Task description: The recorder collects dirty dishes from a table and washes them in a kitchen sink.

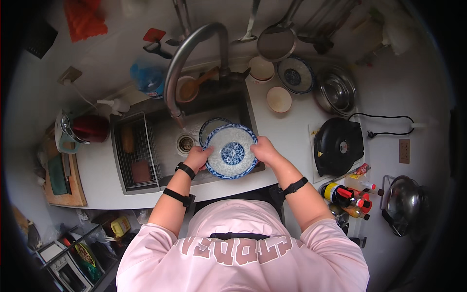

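Observation:
Between my two hands I hold a blue-and-white patterned plate [213, 166] by its rim, over the front right of the steel sink [171, 157]. My left hand [197, 157] grips the left edge, thumb on top. On the right edge, my right hand [265, 151] has its thumb over the rim, with the other fingers hidden underneath. A second blue-rimmed dish [211, 126] lies in the sink, partly covered by the held plate. Left of it is the drain [186, 144], below the curved metal faucet [171, 80], whose spout appears to run water.
A wire rack [151, 153] takes up the sink's left side. On the right counter are small bowls [279, 99], another patterned dish [310, 75], steel basins [337, 87] and a black electric griddle [337, 146]. A red kettle [90, 128] and a cutting board [78, 182] stand left.

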### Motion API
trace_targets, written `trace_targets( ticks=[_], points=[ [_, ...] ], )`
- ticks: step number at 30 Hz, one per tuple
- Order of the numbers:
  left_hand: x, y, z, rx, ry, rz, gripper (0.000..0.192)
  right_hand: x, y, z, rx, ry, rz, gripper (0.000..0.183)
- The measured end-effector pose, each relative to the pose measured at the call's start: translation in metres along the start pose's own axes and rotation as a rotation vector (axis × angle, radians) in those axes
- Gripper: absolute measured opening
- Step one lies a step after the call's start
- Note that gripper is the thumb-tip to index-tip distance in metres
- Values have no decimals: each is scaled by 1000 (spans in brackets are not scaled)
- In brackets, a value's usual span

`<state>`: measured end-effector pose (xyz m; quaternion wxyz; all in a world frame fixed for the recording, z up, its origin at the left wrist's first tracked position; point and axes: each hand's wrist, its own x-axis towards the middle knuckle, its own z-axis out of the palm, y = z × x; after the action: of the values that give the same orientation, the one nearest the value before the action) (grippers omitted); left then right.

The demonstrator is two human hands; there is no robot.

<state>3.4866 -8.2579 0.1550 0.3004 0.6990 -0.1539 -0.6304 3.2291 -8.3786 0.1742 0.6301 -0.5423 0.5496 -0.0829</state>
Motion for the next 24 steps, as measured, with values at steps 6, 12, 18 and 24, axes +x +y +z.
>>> trace_targets(
  ticks=[6, 12, 18, 24],
  points=[
    [-14, -11, -19, -548, -166, 53, 64, -12, -3, -69, 440, 3, -63, 30],
    [-26, -21, -19, -502, 51, 22, 57, 18, -9, -172, 767, 295, -131, 29],
    [-40, -33, -16, -452, 133, -6, 52, 75, -47, -224, 909, 383, -237, 31],
    [-48, -46, -21, -424, 170, -28, 49, 141, -57, -234, 902, 516, -178, 35]
  ],
)
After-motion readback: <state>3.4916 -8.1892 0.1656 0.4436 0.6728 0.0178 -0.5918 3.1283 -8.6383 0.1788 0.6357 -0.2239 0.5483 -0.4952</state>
